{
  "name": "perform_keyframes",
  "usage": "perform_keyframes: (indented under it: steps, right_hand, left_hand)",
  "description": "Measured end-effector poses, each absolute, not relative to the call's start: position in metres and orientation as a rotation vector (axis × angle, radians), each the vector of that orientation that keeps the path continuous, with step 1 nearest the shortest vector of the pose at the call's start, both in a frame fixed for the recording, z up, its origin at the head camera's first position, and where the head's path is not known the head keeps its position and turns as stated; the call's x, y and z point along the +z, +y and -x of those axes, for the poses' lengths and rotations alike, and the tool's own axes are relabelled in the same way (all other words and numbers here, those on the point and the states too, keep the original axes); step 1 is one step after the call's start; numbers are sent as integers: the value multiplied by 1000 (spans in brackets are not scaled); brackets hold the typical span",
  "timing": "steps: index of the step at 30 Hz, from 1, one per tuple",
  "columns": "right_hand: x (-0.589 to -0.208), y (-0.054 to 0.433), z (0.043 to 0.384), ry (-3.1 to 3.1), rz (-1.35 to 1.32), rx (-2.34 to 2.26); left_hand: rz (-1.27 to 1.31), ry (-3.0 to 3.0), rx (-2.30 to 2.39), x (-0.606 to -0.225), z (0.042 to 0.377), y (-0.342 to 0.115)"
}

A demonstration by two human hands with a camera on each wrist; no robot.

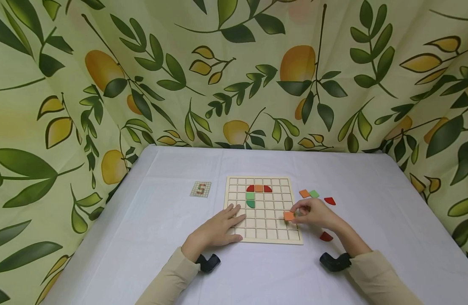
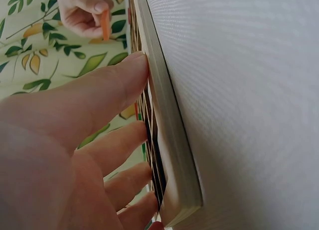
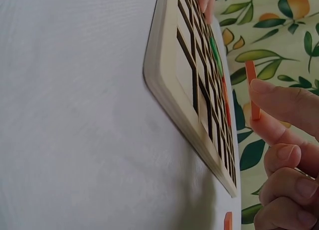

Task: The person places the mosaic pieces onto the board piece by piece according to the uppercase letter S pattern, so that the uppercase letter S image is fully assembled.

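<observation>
A wooden grid board (image 1: 266, 223) lies flat on the white table. In its upper left part sit two red quarter-round tiles with an orange square tile (image 1: 258, 188) between them, a light green square tile (image 1: 250, 195) and a dark green quarter-round tile (image 1: 251, 204). My left hand (image 1: 218, 226) rests on the board's left edge, fingers spread and straight. Between thumb and fingertip my right hand (image 1: 314, 214) pinches an orange square tile (image 3: 252, 90), held above the board's right side, as the right wrist view shows.
Right of the board lie another orange square tile (image 1: 304, 193), a green square tile (image 1: 314, 193) and two red quarter-round tiles, one (image 1: 330, 201) behind and one (image 1: 326, 236) in front of the right hand. A small pattern card (image 1: 200, 189) lies left of the board. A leaf-print curtain (image 1: 234, 84) hangs behind.
</observation>
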State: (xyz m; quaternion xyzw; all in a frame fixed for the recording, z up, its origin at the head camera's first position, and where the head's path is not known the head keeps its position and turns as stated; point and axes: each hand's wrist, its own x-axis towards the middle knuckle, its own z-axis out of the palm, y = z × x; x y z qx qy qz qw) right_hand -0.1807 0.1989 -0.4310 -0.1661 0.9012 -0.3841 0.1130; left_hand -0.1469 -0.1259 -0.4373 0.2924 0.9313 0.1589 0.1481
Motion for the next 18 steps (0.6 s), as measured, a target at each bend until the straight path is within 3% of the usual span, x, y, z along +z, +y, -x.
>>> perform_keyframes:
  steps: [18]
  right_hand:
    - [-434,185,188,2534,471,-1256]
  left_hand:
    - [-838,2671,475,-436,146,-126]
